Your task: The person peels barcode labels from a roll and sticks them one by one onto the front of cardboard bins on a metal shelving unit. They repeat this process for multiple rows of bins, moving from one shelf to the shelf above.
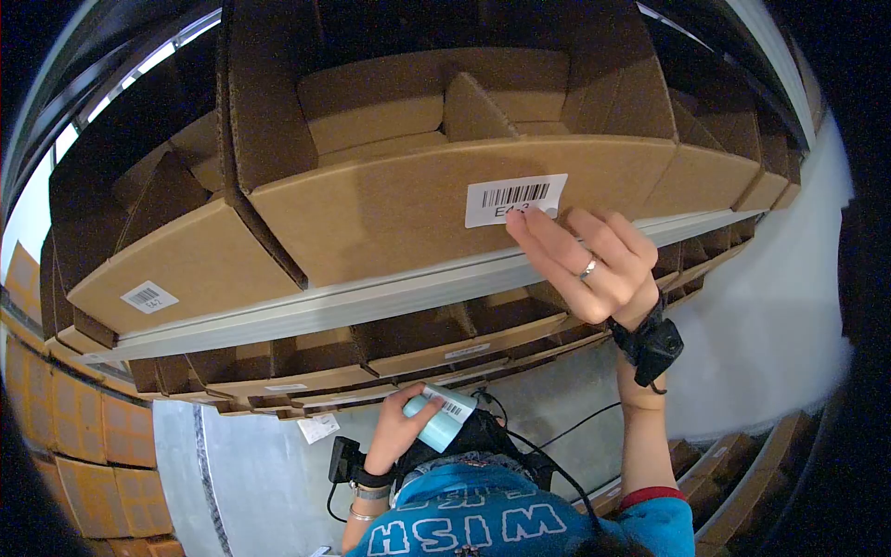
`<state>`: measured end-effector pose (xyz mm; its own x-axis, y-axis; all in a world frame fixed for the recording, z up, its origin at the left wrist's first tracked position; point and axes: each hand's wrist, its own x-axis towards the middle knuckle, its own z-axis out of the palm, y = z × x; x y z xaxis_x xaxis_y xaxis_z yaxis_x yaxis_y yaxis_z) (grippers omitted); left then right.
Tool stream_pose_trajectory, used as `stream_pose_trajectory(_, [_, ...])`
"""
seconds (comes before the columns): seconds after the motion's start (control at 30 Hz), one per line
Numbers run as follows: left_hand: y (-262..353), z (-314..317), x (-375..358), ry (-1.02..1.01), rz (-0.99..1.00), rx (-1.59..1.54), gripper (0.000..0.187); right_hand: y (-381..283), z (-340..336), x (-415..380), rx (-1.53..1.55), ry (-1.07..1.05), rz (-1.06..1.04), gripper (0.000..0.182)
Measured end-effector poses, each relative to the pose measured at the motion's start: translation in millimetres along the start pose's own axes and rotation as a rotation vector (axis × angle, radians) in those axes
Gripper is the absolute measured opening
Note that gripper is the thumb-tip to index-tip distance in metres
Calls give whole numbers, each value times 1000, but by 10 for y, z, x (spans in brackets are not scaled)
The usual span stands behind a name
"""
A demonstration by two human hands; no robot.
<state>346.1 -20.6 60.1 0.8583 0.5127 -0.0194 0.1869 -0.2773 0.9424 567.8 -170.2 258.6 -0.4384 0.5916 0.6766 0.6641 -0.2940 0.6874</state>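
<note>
My left hand (406, 425), low in front of my body, is closed around a light teal item (447, 418) that bears a white barcode label. My right hand (594, 265) is raised to the front of a cardboard bin (390, 218). Its fingertips touch or nearly touch the lower edge of a white barcode label (492, 200) reading "E4" and partly cover the print. The fingers are bent and partly spread, with nothing visible in them.
Another labelled bin (176, 269) stands at the left. Below the metal shelf edge (325, 314) runs a lower row of divided bins (418, 355). Stacked cartons (79, 418) are at the far left, and cables (566, 432) hang beside my body.
</note>
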Motion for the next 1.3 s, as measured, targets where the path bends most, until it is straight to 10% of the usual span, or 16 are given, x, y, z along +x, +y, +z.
stream_pose_trajectory(0.5, [-108,-307,-74,-35,-26,20,37,-531,189,-427,101,-379,550,77])
stream_pose_trajectory(0.67, [-143,-330,-61,-145,-153,-230,40,-738,-144,-700,-26,-382,906,64])
stream_pose_trajectory(0.9, [154,69,183,-309,54,-225,41,-1744,-630,-549,436,-332,652,25])
stream_pose_trajectory(1.07, [258,284,273,-405,57,-364,39,-1628,-650,-647,447,-469,1150,22])
stream_pose_trajectory(1.3, [393,916,180,-414,-162,-716,38,-1238,-695,-1491,1240,-517,1546,16])
